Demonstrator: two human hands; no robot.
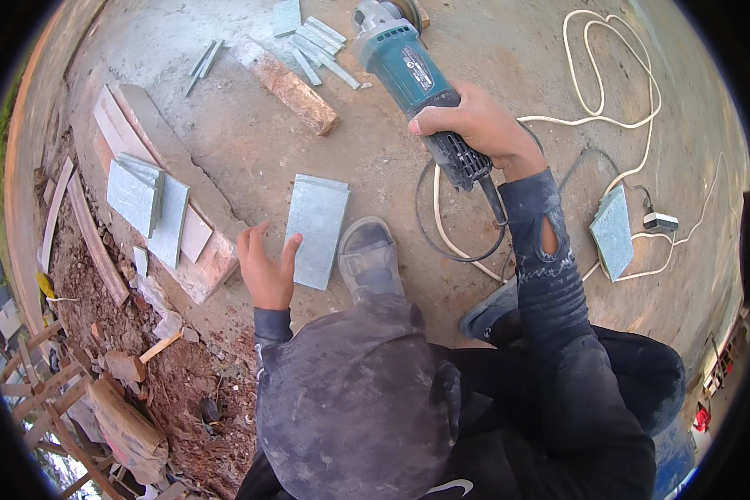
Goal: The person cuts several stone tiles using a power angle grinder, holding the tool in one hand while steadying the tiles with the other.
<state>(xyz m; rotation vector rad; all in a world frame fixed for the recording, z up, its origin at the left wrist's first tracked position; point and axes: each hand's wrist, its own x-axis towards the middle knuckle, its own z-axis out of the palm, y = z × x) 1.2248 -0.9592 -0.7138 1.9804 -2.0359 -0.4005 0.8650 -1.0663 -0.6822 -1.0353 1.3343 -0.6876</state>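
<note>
The right hand [485, 127] grips one angle grinder [407, 68]; the nearer left hand [265, 271], loosely spread, is left of two overlapping tiles [315, 237].

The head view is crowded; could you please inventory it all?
Angle grinder: one, teal and black, top
Middle tiles: count unclear, grey, centre
Slabs: several, pinkish, left
Tile stack: one, grey, on slabs
Cut strips: several, grey, top
Cables: several, cream and black, right
Right tiles: count unclear, grey, by cables
Narrow block: one, reddish, above centre
Connector: one, black and white, right
Sack: one, brown, left
Soil: one patch, brown, left
Wooden bars: several, brown, left
Footwear: two, grey, centre
Legs: two, dark, bottom
Left hand: one, dark sleeve, by middle tiles
Right hand: one, dark sleeve, gripping angle grinder
</note>
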